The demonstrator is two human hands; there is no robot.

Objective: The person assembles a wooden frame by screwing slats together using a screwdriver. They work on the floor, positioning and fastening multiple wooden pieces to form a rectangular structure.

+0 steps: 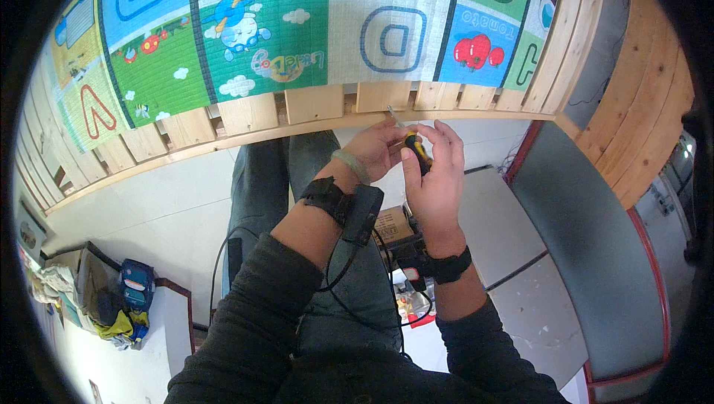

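A screwdriver with a yellow and black handle is held in my right hand, its thumb and fingers closed round the handle. Its thin metal shaft points up and left toward the edge of a slatted wooden frame. My left hand is closed, fingers curled at the shaft just below the wooden edge. Some of its fingertips are hidden, and I cannot tell whether the tip touches a screw.
A padded play mat with coloured pictures covers the slats. Below sit an open cardboard box and, at right, a grey-green panel with a red edge. A blue bag and clothes lie at left. Black cables hang from my wrists.
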